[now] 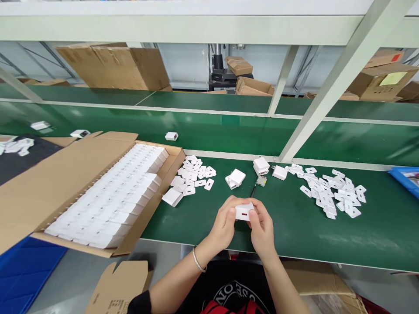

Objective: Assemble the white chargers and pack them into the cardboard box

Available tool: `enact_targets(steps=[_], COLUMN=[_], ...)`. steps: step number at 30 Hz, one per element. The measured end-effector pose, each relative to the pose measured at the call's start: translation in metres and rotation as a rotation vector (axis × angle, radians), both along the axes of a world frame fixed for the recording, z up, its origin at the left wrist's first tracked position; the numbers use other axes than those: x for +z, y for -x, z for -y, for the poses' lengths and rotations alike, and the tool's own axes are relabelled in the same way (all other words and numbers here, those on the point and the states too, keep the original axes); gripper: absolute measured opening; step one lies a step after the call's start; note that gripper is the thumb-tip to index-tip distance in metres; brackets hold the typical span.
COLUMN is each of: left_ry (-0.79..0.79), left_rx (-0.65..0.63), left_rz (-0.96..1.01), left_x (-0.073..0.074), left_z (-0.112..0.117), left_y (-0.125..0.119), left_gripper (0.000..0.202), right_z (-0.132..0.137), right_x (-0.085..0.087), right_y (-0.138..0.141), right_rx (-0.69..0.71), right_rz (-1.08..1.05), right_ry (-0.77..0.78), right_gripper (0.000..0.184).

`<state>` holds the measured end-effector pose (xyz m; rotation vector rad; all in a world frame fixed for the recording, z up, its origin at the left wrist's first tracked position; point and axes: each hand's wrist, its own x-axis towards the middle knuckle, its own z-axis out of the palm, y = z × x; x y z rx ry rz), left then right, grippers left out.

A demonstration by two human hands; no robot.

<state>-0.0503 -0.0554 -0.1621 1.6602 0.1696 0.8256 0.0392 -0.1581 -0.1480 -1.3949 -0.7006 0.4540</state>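
Observation:
A white USB charger (242,213), its port end with a dark red slot facing me, is held over the green bench. My left hand (225,220) grips its left side, and my right hand (262,224) grips the right, thumbs toward the near face. Just beyond my fingers lies a small circuit board (261,181) with a thin dark tool (253,191) beside it. White charger housings (235,178) stand close by, with more chargers (261,165) behind. Flat white end plates with slots form a left pile (193,172) and a right pile (334,192).
An open cardboard box (179,161) at left holds rows of white chargers. A single white housing (172,197) lies at its near right. A metal post (327,91) rises from the bench's rear edge. Beyond, a green conveyor belt (209,133) carries chargers. A blue tray (403,181) sits far right.

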Motion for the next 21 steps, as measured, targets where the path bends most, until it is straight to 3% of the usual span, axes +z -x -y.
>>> enact_targets(steps=[4, 7, 13, 15, 18, 21], left_ry=[0.025, 0.026, 0.044, 0.153, 0.479, 0.743], left_rx=[-0.072, -0.052, -0.067, -0.094, -0.148, -0.231], left_rz=[-0.100, -0.095, -0.056, -0.048, -0.021, -0.016], left_x=[0.002, 0.000, -0.008, -0.010, -0.014, -0.015], left_z=[0.001, 0.000, -0.003, -0.003, -0.001, 0.000], left_y=[0.004, 0.006, 0.010, 0.012, 0.011, 0.008], left_gripper=[0.049, 0.037, 0.034, 0.041, 0.060, 0.063], right_z=[0.000, 0.001, 0.003, 0.001, -0.001, -0.002], right_x=[-0.004, -0.005, -0.008, -0.012, -0.023, -0.032], right_y=[-0.001, -0.004, -0.003, 0.000, 0.004, 0.004], right_rx=[-0.029, 0.049, 0.146, 0.137, 0.119, 0.084], right_rz=[0.003, -0.015, -0.035, -0.027, -0.013, 0.068], right_ry=[0.023, 0.022, 0.010, -0.007, -0.038, -0.004], right_gripper=[0.040, 0.039, 0.035, 0.035, 0.040, 0.050])
